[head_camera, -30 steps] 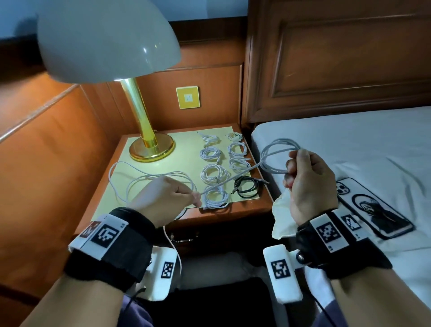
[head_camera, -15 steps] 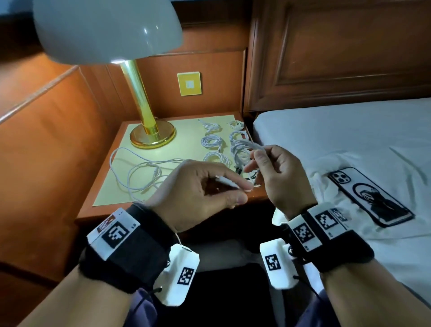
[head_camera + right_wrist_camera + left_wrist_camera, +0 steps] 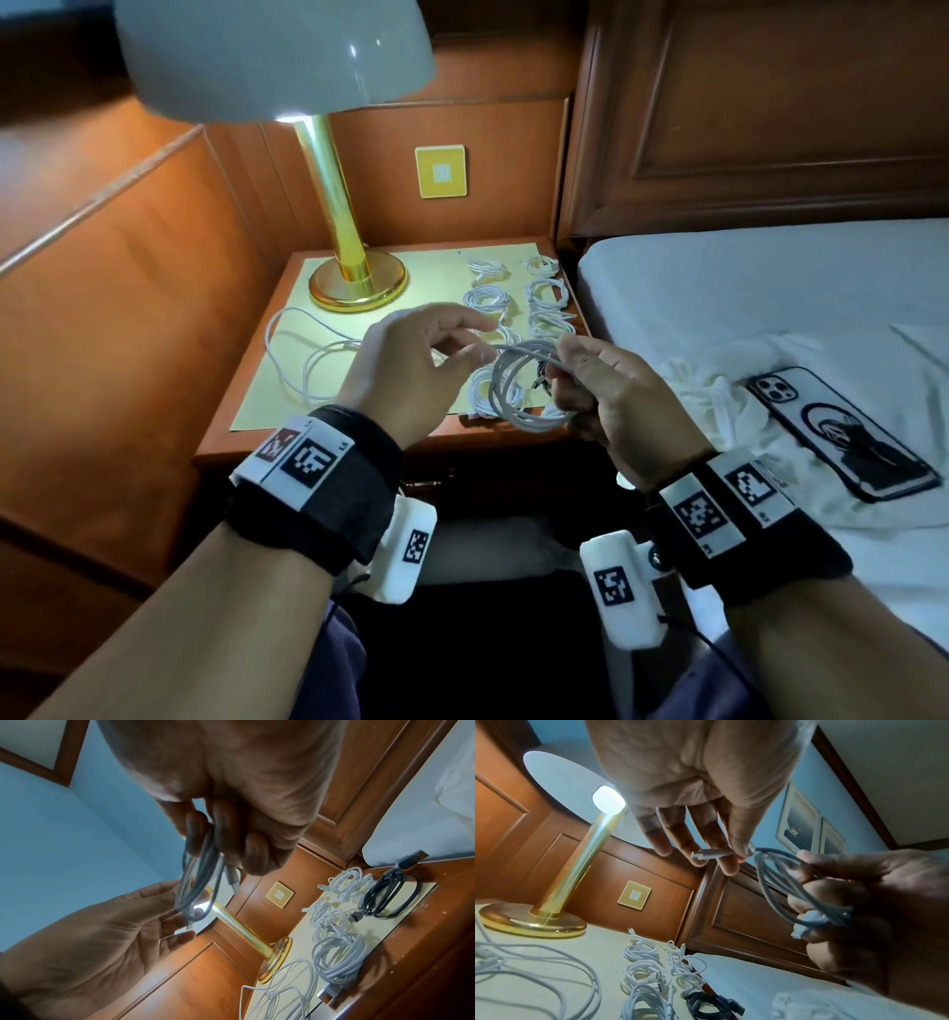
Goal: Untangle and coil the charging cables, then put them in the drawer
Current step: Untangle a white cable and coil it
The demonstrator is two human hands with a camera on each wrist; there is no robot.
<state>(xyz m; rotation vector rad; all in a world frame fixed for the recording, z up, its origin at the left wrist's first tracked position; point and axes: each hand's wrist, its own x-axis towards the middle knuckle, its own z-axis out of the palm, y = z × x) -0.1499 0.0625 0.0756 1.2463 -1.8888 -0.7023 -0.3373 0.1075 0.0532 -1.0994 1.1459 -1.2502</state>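
Observation:
My right hand [image 3: 560, 370] grips a coiled white cable [image 3: 506, 395] in front of the nightstand, and the loops hang down from its fingers [image 3: 195, 833]. My left hand [image 3: 480, 342] pinches the plug end [image 3: 708, 855] of that same cable between thumb and fingertips, close beside the coil [image 3: 777, 882]. Several coiled white cables [image 3: 488, 298] lie in two rows on the right of the nightstand, with a black coil [image 3: 393, 898] at the front. One loose, uncoiled white cable [image 3: 308, 354] sprawls on the left.
A wooden nightstand [image 3: 231, 452] with a pale yellow mat carries a brass lamp [image 3: 354, 277] at the back left. A bed [image 3: 770, 288] with white sheets lies to the right, with a phone [image 3: 842, 431] on it. The drawer front below is in shadow.
My hands have come together. The stretched tail has been taken up into the coil, the left hand now pinches the plug end, and the coil has dropped lower in front of the nightstand.

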